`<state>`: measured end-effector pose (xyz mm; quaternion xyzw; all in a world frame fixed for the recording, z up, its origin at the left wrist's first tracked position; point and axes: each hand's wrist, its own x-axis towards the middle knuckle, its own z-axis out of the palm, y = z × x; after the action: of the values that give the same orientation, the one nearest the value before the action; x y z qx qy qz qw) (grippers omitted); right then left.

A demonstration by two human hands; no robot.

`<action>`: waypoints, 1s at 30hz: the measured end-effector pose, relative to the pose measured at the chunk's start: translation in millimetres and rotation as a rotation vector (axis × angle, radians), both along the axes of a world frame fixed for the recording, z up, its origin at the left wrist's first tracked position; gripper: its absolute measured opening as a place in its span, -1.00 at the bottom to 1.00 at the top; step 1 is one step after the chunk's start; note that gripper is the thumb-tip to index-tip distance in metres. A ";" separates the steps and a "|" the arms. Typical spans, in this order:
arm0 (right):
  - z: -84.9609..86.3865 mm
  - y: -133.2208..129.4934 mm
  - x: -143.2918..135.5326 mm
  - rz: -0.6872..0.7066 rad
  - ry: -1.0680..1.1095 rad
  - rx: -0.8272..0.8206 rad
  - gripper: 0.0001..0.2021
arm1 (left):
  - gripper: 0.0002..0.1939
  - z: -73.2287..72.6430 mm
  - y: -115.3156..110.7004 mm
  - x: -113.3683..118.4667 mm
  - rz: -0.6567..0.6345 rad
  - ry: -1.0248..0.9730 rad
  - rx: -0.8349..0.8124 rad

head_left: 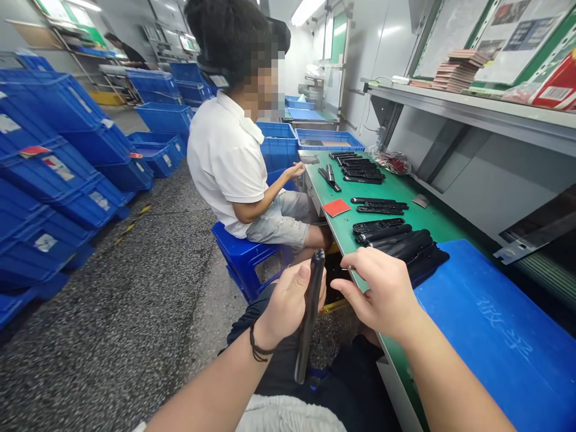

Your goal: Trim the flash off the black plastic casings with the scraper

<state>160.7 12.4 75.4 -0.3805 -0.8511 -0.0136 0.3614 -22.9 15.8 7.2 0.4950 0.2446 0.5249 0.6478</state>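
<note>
My left hand [292,297] is closed round a long, narrow black plastic casing [308,333], held upright over my lap with its rounded end on top. Just to the right of it, near the table edge, is my right hand [380,294]. Its fingers are curled, with a gap between thumb and forefinger; a tiny metallic bit [347,268] shows at the forefinger, too small to name. Beyond my right hand, a pile of black casings [405,243] lies on the green table [432,222].
A co-worker [229,156] in a white shirt sits on a blue stool [243,255] ahead. More black parts [360,168] and a red card [336,207] lie along the table. A blue board [499,324] covers its near right. Blue crates [58,162] stand stacked at left.
</note>
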 end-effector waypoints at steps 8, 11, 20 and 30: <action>-3.4 -3.4 -4.9 -0.074 -0.072 0.055 -0.41 | -0.35 2.5 -9.1 -1.7 -0.005 0.220 0.052; -3.4 -2.7 -5.9 -0.096 -0.136 0.116 -0.42 | -0.34 -0.3 -9.7 -0.6 0.013 0.244 0.044; -12.3 -1.0 -9.1 -0.165 -0.270 0.220 -0.42 | -0.31 2.7 -2.7 9.9 0.190 0.251 -0.015; -28.4 -4.0 -25.0 -0.058 -0.294 0.076 -0.36 | -0.32 26.2 24.4 6.6 0.287 0.037 -0.114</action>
<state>135.7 8.4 47.0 -0.3848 -0.8825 -0.1117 0.2465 -16.3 40.2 33.4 0.4272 0.3541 0.5880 0.5885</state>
